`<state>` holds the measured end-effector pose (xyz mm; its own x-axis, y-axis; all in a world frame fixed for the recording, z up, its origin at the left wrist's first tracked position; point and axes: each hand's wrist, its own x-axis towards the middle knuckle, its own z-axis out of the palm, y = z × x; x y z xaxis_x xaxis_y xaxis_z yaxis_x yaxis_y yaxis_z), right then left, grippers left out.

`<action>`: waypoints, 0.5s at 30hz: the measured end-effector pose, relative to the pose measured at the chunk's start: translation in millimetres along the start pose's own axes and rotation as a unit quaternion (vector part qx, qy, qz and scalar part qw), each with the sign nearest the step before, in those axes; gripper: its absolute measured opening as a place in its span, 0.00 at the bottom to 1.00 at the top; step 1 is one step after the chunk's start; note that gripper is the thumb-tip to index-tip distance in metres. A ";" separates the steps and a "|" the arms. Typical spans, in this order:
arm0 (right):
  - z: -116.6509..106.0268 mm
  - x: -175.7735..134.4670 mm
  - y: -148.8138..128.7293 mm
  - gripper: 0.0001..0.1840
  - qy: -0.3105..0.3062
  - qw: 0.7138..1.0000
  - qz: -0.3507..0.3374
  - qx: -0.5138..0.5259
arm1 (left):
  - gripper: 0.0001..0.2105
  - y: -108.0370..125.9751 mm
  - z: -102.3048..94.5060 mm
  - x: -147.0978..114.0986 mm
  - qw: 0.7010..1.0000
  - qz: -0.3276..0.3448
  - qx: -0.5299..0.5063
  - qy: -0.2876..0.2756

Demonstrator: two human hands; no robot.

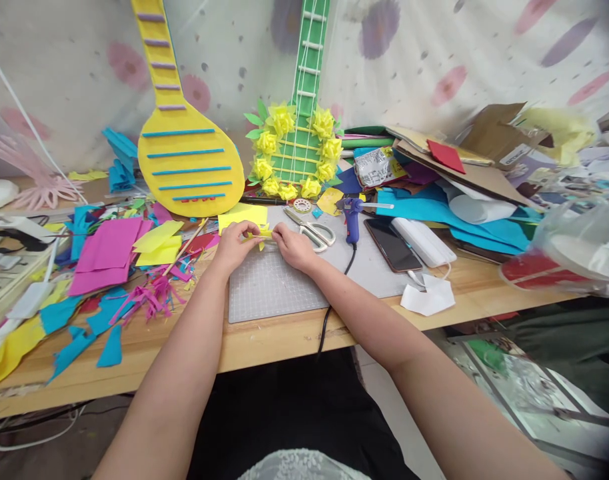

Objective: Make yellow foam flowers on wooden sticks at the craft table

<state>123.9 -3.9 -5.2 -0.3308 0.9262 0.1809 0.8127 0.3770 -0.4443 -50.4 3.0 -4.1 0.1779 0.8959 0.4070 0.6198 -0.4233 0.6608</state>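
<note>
Above the grey gridded cutting mat (264,293), my left hand (237,245) and my right hand (293,247) face each other with fingers pinched. Between them is a small strip of yellow crepe paper (265,234), gripped from both sides; part of it is hidden by the fingers. A thin pale edge or stick shows along it, too small to name. Just behind my left hand lies a yellow paper sheet (243,215). Scissors with pale handles (318,235) rest right beside my right hand, and a blue-purple glue gun (351,220) stands farther right.
A yellow paper guitar (192,160) and a green one (304,87) with yellow paper flowers lean at the back. Magenta paper (107,257) and scraps cover the left. On the right are a phone (392,245), a white power bank (424,241) and a bagged red container (539,272).
</note>
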 end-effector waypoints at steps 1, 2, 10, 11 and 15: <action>-0.6 -0.2 -0.7 0.16 0.003 1.000 -0.002 -0.003 | 0.04 2.3 -0.6 -0.5 1.000 0.003 0.011 0.003; -1.1 -0.2 -1.5 0.17 0.006 1.000 -0.002 -0.008 | 0.03 4.5 -1.1 -0.9 1.000 0.007 0.022 0.007; -2.1 1.3 -5.8 0.18 0.033 0.999 0.002 -0.032 | 0.05 14.7 3.6 -4.3 0.993 0.007 0.078 0.085; -2.1 1.4 -5.9 0.18 0.036 0.999 0.000 -0.032 | 0.05 15.5 4.2 -4.5 0.992 0.012 0.084 0.094; -1.6 1.8 -4.5 0.19 0.042 0.999 -0.002 -0.030 | 0.02 17.4 4.1 -4.4 0.990 0.034 0.106 0.092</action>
<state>120.4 -3.9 -1.4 -0.2956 0.9203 0.2562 0.8389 0.3784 -0.3912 -37.2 -7.8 3.0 0.0952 0.8187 0.5663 0.7611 -0.4266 0.4887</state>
